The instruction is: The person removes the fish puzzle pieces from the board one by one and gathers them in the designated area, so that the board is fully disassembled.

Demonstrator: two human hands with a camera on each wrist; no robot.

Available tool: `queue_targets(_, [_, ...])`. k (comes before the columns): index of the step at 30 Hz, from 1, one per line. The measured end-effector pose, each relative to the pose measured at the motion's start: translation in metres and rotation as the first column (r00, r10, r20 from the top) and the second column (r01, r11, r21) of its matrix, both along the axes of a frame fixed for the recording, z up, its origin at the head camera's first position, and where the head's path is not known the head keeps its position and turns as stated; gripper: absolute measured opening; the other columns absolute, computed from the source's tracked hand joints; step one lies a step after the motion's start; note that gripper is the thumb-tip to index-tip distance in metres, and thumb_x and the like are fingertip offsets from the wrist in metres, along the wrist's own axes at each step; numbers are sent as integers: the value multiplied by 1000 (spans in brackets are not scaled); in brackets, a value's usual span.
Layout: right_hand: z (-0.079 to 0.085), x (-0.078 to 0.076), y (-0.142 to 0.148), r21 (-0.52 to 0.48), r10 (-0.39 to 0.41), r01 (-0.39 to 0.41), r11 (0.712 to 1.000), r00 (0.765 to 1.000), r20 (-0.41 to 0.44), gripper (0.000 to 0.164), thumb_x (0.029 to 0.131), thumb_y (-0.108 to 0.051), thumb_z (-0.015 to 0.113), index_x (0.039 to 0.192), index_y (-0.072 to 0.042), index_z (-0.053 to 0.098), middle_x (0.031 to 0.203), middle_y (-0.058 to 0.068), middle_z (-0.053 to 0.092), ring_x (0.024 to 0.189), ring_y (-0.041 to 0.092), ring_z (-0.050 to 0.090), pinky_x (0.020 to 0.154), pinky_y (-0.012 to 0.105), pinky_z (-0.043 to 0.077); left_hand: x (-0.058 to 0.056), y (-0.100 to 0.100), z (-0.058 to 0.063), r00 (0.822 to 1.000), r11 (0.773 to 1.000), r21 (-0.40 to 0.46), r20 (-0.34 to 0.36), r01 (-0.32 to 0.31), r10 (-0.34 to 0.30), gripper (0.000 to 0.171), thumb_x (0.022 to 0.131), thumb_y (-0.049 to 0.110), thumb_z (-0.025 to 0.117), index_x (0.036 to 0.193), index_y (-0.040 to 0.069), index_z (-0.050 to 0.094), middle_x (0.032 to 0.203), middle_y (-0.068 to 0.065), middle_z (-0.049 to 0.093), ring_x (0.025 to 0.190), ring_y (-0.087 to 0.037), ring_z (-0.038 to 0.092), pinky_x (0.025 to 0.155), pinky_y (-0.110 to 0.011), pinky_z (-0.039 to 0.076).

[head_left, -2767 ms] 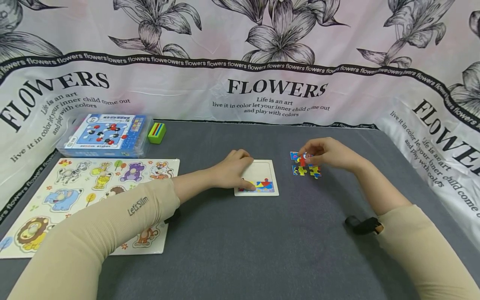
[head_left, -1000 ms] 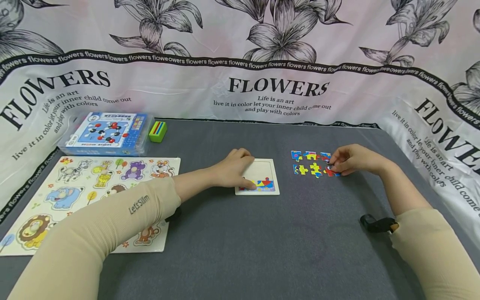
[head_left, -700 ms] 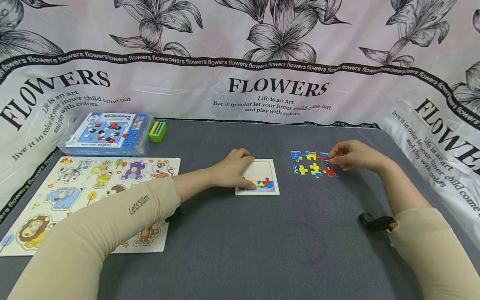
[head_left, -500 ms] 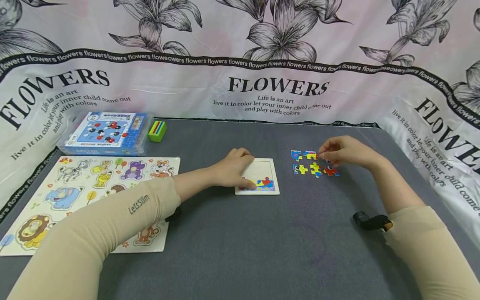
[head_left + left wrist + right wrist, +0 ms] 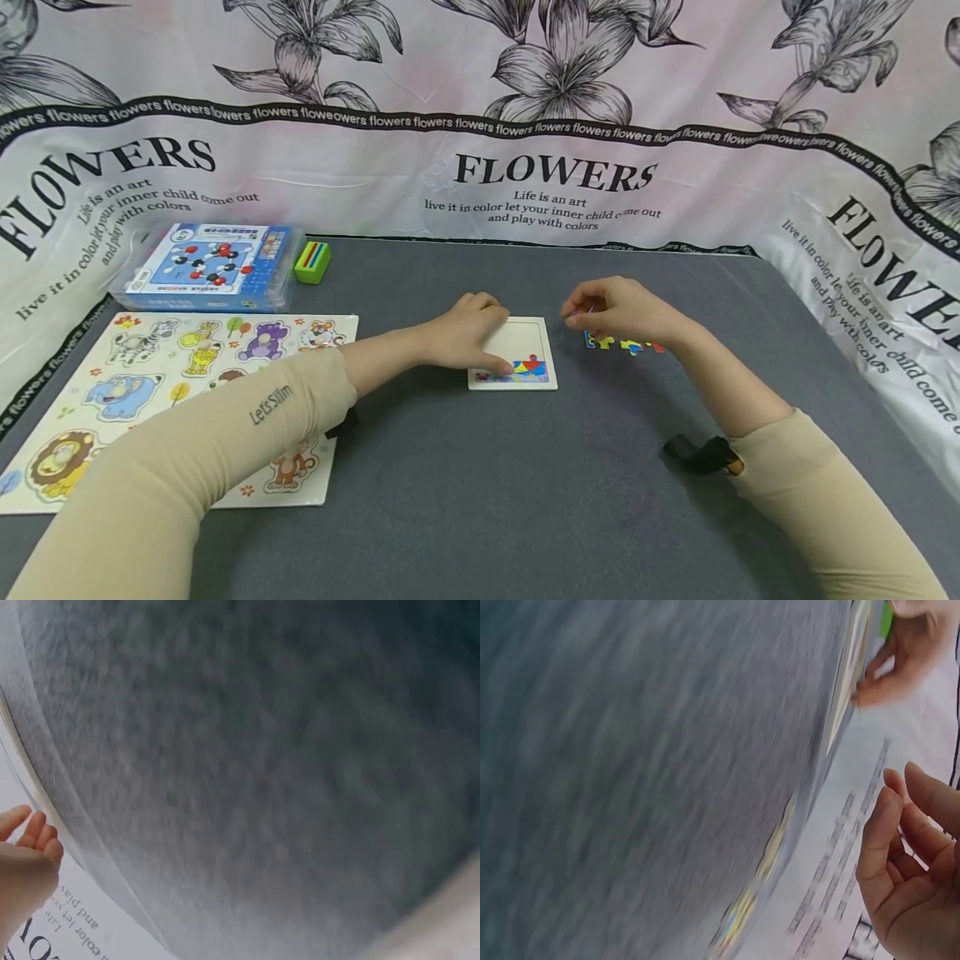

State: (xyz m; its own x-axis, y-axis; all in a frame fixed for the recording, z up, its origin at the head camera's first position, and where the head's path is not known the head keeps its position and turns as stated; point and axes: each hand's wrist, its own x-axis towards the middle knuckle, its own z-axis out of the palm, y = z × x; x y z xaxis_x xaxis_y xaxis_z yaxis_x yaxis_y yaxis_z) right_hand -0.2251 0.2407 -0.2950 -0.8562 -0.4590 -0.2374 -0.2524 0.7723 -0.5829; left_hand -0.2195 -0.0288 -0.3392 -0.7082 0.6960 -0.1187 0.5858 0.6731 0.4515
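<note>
In the head view my left hand (image 5: 461, 333) rests on the left side of a small white puzzle tray (image 5: 527, 340), thumb over its near edge. Inside, along the near side, lies a strip of fitted coloured puzzle pieces (image 5: 531, 370). Just right of the tray, my right hand (image 5: 622, 310) hovers with thumb and fingertips together. A small puzzle piece seems pinched there, mostly hidden by the fingers. Below that hand shows part of a row of loose puzzle pieces (image 5: 632, 346). The right wrist view has the right hand (image 5: 915, 885) close up, fingers curled, with the left hand (image 5: 907, 660) beyond.
A large animal puzzle board (image 5: 150, 433) lies at left, under the left forearm. Behind it are a clear plastic box with a blue label (image 5: 206, 262) and a small green block (image 5: 312, 262). A printed flower cloth (image 5: 555, 179) hangs along the back.
The right hand first moved right over the loose pieces, which got spread into two rows. Then it came back left from the upper right piece toward the tray. The left hand stayed.
</note>
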Motion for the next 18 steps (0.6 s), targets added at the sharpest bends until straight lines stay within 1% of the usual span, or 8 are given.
queue_targets(4, [-4, 2, -21, -34, 22, -22, 999, 1000, 10, 19, 95, -22, 65, 109, -10, 69, 91, 12, 66, 74, 20, 60, 71, 36, 55, -2, -4, 3, 1000, 1000, 1, 24, 13, -13, 91, 80, 47, 77, 148, 0, 39, 149, -16, 39, 137, -32, 33, 113, -43, 33])
queue_targets(8, [-6, 4, -38, -52, 46, -44, 998, 998, 32, 17, 93, -18, 66, 107, -10, 69, 92, 9, 68, 75, 18, 63, 72, 34, 58, -3, -9, 4, 996, 1000, 5, 86, 7, -7, 96, 74, 46, 82, 148, 1, 39, 149, -13, 36, 136, -31, 30, 111, -44, 35])
queue_targets(12, [-6, 6, -52, -52, 109, -107, 993, 993, 38, 17, 92, -17, 67, 107, -10, 69, 88, 6, 65, 71, 17, 62, 71, 34, 56, -2, -15, 5, 991, 1000, 9, 133, 16, -17, 101, 71, 45, 85, 150, 4, 37, 148, -11, 33, 135, -29, 28, 110, -43, 35])
queue_targets(14, [-5, 7, -59, -53, 139, -137, 989, 989, 43, 17, 92, -16, 67, 107, -10, 69, 87, 5, 63, 70, 18, 62, 69, 33, 55, -1, -17, 5, 990, 1000, 14, 141, 27, -29, 103, 70, 44, 86, 150, 5, 36, 148, -11, 32, 135, -28, 27, 110, -43, 35])
queue_targets(18, [-5, 8, -70, -60, 182, -179, 982, 982, 51, 19, 90, -15, 67, 109, -11, 68, 89, 4, 64, 73, 19, 64, 69, 31, 53, -1, -19, 5, 988, 999, 22, 147, 40, -43, 102, 70, 43, 87, 150, 7, 36, 148, -10, 32, 135, -28, 27, 113, -44, 32])
